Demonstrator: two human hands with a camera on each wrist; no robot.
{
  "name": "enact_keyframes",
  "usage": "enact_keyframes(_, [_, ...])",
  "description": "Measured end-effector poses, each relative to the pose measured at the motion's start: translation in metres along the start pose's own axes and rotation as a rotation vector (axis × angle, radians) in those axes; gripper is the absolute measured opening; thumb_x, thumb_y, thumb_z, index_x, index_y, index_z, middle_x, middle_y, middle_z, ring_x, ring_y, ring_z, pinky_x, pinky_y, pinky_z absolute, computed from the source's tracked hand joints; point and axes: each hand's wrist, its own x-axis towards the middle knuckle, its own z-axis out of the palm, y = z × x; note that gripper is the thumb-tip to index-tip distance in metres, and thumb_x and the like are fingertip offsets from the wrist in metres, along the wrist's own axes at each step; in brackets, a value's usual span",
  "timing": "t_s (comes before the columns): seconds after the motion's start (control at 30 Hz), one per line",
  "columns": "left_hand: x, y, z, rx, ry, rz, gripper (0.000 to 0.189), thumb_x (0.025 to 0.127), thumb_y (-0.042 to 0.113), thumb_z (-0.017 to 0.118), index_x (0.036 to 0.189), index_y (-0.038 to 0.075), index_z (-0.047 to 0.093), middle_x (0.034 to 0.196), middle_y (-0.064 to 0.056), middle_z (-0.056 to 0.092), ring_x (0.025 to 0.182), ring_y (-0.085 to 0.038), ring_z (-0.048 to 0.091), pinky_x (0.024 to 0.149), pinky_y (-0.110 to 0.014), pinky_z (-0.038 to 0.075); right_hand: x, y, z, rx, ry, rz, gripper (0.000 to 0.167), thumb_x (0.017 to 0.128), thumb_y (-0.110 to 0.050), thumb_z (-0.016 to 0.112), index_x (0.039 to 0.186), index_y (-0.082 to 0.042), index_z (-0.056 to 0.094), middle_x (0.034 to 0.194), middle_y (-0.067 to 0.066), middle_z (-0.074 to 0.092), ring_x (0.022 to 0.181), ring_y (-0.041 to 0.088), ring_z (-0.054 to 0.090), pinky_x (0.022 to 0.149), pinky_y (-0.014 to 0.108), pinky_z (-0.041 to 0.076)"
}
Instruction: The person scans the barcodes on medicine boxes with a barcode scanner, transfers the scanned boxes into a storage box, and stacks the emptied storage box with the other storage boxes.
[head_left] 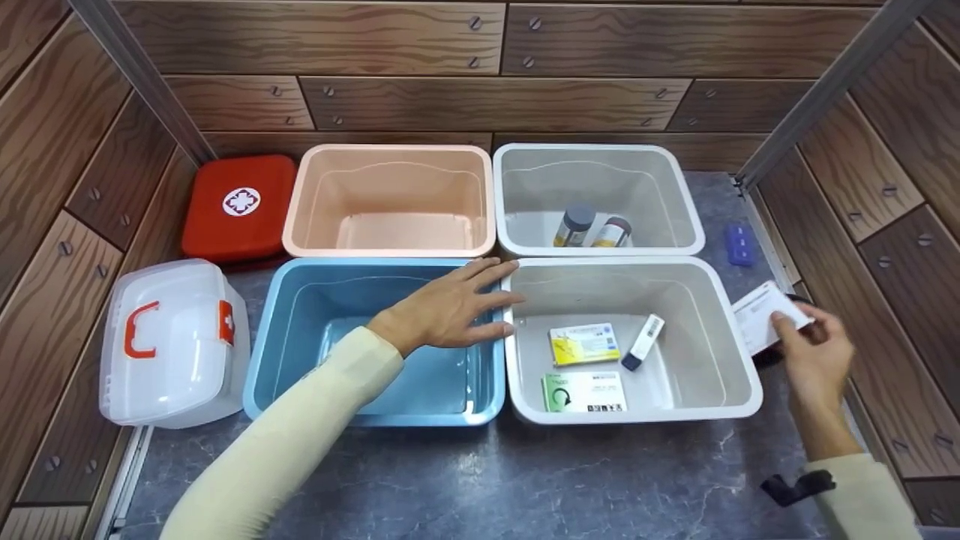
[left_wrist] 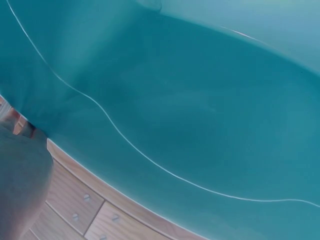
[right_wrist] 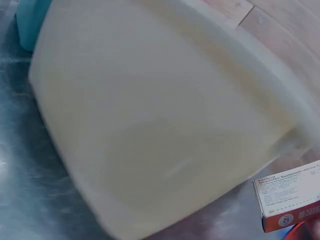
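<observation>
My right hand (head_left: pixel 817 360) pinches a white medicine box (head_left: pixel 757 319) between thumb and fingers, just outside the right rim of the front grey bin (head_left: pixel 720 409). In the right wrist view, the medicine box (right_wrist: pixel 290 192) shows an orange-red side and lettering for ibuprofen sustained-release. With fingers spread, my left hand (head_left: pixel 450 307) reaches over the blue bin (head_left: pixel 262 345), its fingertips at the rims where the two front bins meet. Inside the front grey bin lie a yellow-and-white box (head_left: pixel 585 343), a green-and-white box (head_left: pixel 585 392) and a narrow white box with a dark end (head_left: pixel 643 343).
Behind stand a peach bin (head_left: pixel 390 244) and another grey bin (head_left: pixel 600 251) holding two dark-capped bottles (head_left: pixel 576 225). A red first-aid case (head_left: pixel 240 214) and a clear lidded box (head_left: pixel 169 345) stand left. A purple pill case (head_left: pixel 740 244) lies right, near the side wall.
</observation>
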Motion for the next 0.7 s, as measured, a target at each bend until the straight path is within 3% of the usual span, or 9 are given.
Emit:
enact_keyframes(0.17, [0.0, 0.0, 0.0, -0.004, 0.005, 0.006, 0.067, 0.112, 0.068, 0.038, 0.168, 0.031, 0.044, 0.186, -0.002, 0.011, 0.172, -0.031, 0.011, 0.139, -0.045, 0.019, 0.018, -0.04, 0.012, -0.039, 0.019, -0.129, 0.029, 0.092, 0.002, 0.078, 0.109, -0.021, 0.075, 0.092, -0.017, 0.074, 0.087, 0.001, 0.065, 0.073, 0.005, 0.054])
enact_keyframes(0.23, [-0.001, -0.001, 0.0, -0.007, 0.007, 0.004, 0.067, 0.112, 0.067, 0.038, 0.168, 0.031, 0.044, 0.186, -0.002, 0.011, 0.172, -0.031, 0.012, 0.139, -0.045, 0.019, 0.024, -0.056, 0.023, 0.009, 0.003, -0.138, 0.03, 0.091, 0.004, 0.078, 0.111, -0.018, 0.076, 0.097, -0.012, 0.074, 0.091, 0.005, 0.065, 0.074, 0.007, 0.056])
enact_keyframes(0.5, [-0.003, 0.0, 0.0, -0.007, 0.002, -0.011, 0.068, 0.112, 0.069, 0.038, 0.168, 0.032, 0.044, 0.186, -0.002, 0.012, 0.172, -0.031, 0.011, 0.139, -0.045, 0.02, 0.04, -0.112, 0.092, 0.112, -0.139, -0.27, 0.029, 0.09, 0.006, 0.078, 0.113, -0.011, 0.075, 0.1, -0.002, 0.075, 0.092, 0.012, 0.066, 0.069, 0.013, 0.058])
enact_keyframes(0.6, [-0.002, 0.0, -0.001, -0.003, 0.005, -0.007, 0.069, 0.111, 0.069, 0.038, 0.168, 0.032, 0.044, 0.186, -0.002, 0.012, 0.172, -0.031, 0.011, 0.139, -0.045, 0.02, 0.042, -0.13, 0.121, 0.056, -0.18, -0.323, 0.028, 0.091, 0.004, 0.079, 0.113, -0.013, 0.075, 0.099, -0.004, 0.075, 0.09, 0.011, 0.066, 0.068, 0.013, 0.058])
enact_keyframes(0.7, [-0.001, 0.001, -0.001, 0.006, 0.007, -0.007, 0.069, 0.111, 0.07, 0.037, 0.168, 0.032, 0.044, 0.186, -0.001, 0.011, 0.172, -0.03, 0.011, 0.139, -0.045, 0.021, 0.041, -0.145, 0.151, -0.093, -0.209, -0.388, 0.027, 0.093, -0.003, 0.081, 0.114, -0.018, 0.074, 0.097, -0.012, 0.074, 0.088, 0.006, 0.066, 0.069, 0.013, 0.056])
